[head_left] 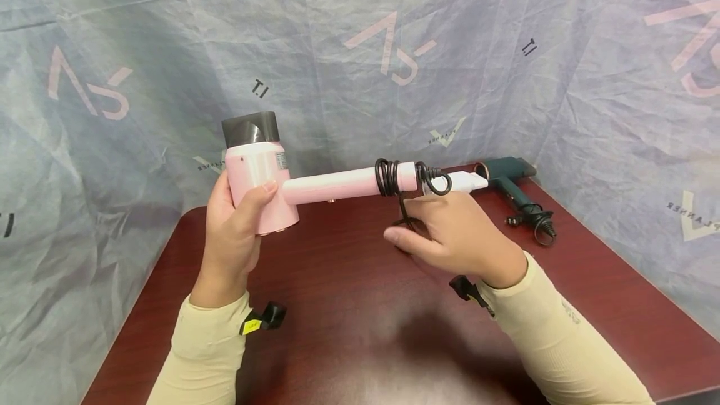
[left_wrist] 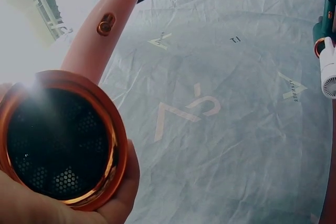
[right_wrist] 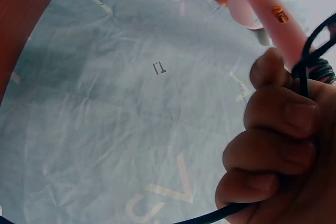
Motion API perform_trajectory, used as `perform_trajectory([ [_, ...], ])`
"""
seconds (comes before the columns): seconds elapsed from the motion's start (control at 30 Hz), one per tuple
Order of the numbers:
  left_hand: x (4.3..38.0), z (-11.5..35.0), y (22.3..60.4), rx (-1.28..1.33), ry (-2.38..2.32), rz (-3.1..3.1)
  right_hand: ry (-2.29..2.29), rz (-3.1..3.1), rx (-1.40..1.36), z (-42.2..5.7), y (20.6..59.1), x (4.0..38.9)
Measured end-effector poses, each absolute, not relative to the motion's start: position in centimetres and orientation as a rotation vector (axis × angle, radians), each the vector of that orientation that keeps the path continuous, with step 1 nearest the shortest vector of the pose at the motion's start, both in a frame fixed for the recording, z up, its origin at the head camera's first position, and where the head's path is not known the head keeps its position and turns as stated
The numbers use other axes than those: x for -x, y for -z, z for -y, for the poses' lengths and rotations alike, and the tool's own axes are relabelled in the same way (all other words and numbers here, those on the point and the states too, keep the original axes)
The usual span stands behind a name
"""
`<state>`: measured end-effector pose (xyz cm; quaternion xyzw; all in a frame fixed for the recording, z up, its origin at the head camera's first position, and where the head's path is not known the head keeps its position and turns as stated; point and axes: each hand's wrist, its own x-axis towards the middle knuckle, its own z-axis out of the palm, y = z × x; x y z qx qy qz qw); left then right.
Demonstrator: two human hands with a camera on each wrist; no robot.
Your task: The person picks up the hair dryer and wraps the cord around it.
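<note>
My left hand [head_left: 232,230] grips the barrel of a pink hair dryer [head_left: 337,185], held above the table with its black nozzle [head_left: 251,130] pointing up. The handle extends right, and several turns of black cord [head_left: 387,177] wrap its end. Just below that end, my right hand [head_left: 467,233] holds the cord; the right wrist view shows its fingers [right_wrist: 273,148] curled round it, with a length trailing off at lower left. In the left wrist view, the copper-rimmed rear grille [left_wrist: 58,140] and a copper-coloured switch [left_wrist: 105,24] face the camera.
A white hair dryer [head_left: 461,181], partly hidden behind my right hand, and a dark green hair dryer [head_left: 509,174] with its cord bundled lie at the back right of the reddish-brown table [head_left: 337,305]. Grey printed cloth [head_left: 315,30] hangs around the table.
</note>
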<state>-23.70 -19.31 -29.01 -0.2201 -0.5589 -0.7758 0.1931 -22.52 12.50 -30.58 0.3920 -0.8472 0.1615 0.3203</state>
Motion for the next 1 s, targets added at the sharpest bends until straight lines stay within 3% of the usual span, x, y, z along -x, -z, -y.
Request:
perform_trajectory([
  [1.0,23.7,18.9,28.9,0.550,2.001,1.491,-0.283,2.397,-1.090,-11.0,29.9,20.0],
])
